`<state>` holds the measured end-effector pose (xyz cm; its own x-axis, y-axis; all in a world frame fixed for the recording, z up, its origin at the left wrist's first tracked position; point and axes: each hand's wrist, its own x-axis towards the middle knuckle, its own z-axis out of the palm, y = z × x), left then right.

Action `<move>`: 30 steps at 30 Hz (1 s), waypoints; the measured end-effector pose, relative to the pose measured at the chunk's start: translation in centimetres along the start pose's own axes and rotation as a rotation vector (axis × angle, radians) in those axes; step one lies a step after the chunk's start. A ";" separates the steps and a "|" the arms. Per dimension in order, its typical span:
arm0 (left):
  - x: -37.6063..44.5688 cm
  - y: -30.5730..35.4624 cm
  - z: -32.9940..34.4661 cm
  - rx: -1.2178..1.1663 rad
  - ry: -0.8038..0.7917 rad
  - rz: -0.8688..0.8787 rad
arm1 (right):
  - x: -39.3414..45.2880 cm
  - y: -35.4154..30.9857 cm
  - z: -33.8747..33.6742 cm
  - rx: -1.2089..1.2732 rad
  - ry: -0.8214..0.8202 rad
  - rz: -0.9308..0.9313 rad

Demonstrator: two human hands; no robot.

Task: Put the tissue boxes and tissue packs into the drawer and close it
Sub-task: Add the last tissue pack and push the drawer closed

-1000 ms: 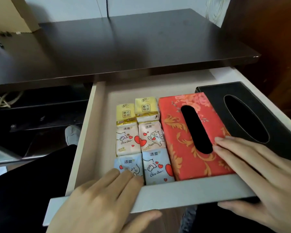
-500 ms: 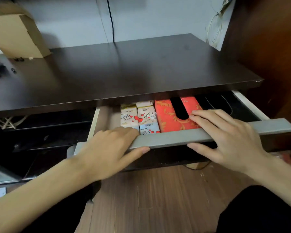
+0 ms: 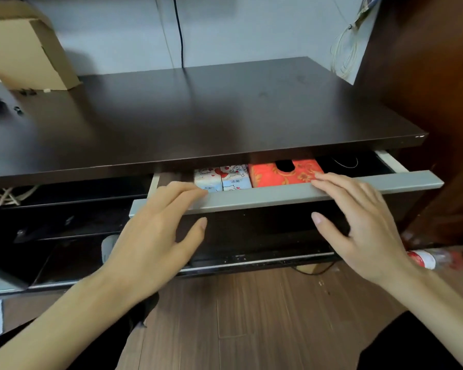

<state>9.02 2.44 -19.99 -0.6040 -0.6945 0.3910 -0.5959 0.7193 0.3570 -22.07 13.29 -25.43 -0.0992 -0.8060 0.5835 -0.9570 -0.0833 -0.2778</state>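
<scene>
Two packs (image 3: 222,178), two boxes (image 3: 284,173), drawer (image 3: 278,194)

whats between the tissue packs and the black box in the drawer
The red floral tissue box lies between them in the head view, with the tissue packs on its left and the black tissue box on its right.

Glossy dark desktop (image 3: 198,116), matt grey drawer front (image 3: 278,194), wood-plank floor (image 3: 251,316).

The single head-worn camera looks forward and down, close over the desk (image 3: 198,110), its drawer (image 3: 278,194) toward six o'clock.
</scene>
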 end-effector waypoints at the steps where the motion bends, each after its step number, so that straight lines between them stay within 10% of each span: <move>1: -1.0 0.3 -0.3 -0.059 0.036 -0.028 | -0.7 0.0 -0.3 0.088 0.023 0.041; 8: -7.5 1.4 0.8 -0.356 0.224 -0.328 | -5.5 1.7 -0.4 0.323 0.356 0.386; 13: -8.1 2.9 5.4 -0.550 0.211 -0.653 | -5.2 2.0 1.0 0.365 0.301 0.734; 30: 0.2 -0.1 10.7 -0.291 0.124 -0.546 | 0.4 4.3 4.6 0.232 0.148 0.698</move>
<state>3.28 2.05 -29.04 -0.1768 -0.9683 0.1764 -0.6224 0.2488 0.7421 -24.96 9.91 -29.86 -0.7133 -0.6309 0.3053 -0.5783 0.2836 -0.7649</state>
